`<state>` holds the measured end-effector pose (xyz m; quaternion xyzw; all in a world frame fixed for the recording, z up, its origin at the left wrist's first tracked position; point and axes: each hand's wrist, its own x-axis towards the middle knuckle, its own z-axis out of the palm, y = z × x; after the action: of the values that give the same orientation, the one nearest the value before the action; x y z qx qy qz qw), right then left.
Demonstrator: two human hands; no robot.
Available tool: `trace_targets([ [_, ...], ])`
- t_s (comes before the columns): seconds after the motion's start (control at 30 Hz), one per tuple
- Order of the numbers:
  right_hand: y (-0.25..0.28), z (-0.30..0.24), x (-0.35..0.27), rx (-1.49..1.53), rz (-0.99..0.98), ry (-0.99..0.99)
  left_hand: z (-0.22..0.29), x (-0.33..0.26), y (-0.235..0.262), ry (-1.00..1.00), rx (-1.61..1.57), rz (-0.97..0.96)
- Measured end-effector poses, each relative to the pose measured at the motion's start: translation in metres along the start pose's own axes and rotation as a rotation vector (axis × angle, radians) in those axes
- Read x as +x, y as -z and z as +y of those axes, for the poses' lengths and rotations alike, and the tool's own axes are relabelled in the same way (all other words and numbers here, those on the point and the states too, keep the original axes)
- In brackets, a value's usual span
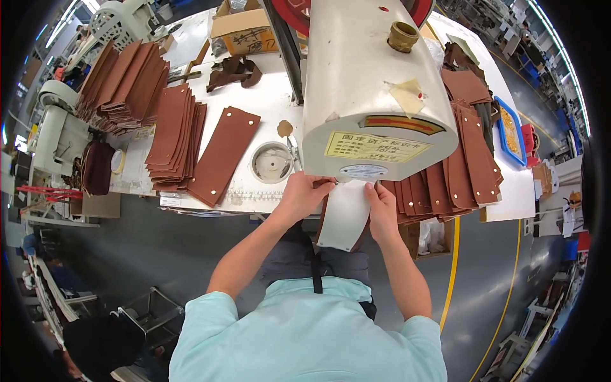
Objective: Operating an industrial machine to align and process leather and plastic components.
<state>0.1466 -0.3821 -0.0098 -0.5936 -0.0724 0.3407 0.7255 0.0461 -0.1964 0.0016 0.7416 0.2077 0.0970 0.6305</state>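
A leather piece [344, 219] hangs over the table's front edge below the machine, its pale side up and brown showing along its edges. My left hand [304, 194] pinches it at its upper left corner with thumb and forefinger. On the opposite edge, my right hand [384, 213] grips it, thumb on top. Both sets of fingertips are right under the front of the cream machine head [375, 83], which hides the far end of the piece. Two small studs show at the piece's near end.
Brown leather pieces with metal snaps lie left, in a pile [170, 130] beside a single piece [224, 156]; another stack [127, 79] stands behind. More pieces [468, 156] fan out at right, near a blue tray [510, 134] of small golden parts. A round dish [272, 162] is set left of the machine.
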Motion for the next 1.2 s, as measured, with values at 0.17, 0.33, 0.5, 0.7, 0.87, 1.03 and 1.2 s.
trace_targets([
  [0.17,0.007,0.002,0.006,-0.026,0.0,-0.023,0.016,0.002,-0.002,-0.016,0.099,0.056],
  [0.33,0.008,-0.005,0.003,-0.035,0.042,-0.035,0.018,0.003,-0.002,0.011,0.155,0.067],
  [0.5,0.014,-0.005,0.004,-0.028,0.06,-0.083,0.01,0.004,-0.001,0.015,0.175,0.063],
  [0.7,0.012,-0.005,0.002,-0.028,0.086,-0.08,0.007,0.004,-0.001,0.002,0.134,0.08],
  [0.87,0.008,-0.006,0.003,-0.044,0.124,-0.058,-0.007,0.006,0.005,0.01,0.056,0.025],
  [1.03,-0.02,-0.037,0.009,-0.326,-0.076,-0.192,0.024,-0.016,0.035,0.108,0.003,-0.085],
  [1.2,-0.035,-0.023,0.032,-0.306,-0.157,0.023,0.035,-0.008,0.035,0.086,0.115,-0.12],
])
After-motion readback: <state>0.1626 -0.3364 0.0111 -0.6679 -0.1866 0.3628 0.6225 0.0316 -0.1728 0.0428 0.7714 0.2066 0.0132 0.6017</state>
